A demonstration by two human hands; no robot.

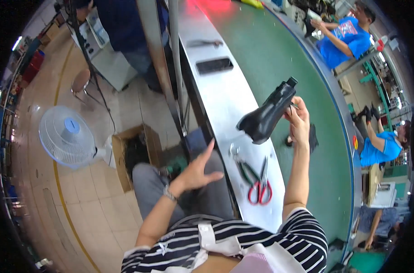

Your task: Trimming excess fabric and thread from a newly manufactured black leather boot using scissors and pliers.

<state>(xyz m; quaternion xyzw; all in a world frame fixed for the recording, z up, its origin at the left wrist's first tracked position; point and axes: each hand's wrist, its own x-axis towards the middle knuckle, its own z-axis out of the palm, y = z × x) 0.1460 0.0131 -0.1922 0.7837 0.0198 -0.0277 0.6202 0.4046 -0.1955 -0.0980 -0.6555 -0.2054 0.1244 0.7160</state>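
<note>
My right hand grips a black leather shoe upper, shaped like an ankle boot, and holds it up over the edge between the silver metal ledge and the green belt. Its narrow end points up and away, the wider end toward the ledge. My left hand is empty, fingers spread, to the left of the ledge above my lap. Below the shoe upper, red-handled scissors and a dark green-handled tool lie on the ledge. A small clear object sits just above them.
A black phone and a dark hand tool lie farther up the ledge. Another black piece is on the green belt. Metal posts rise at left, near a cardboard box and a fan. Co-workers are across the belt.
</note>
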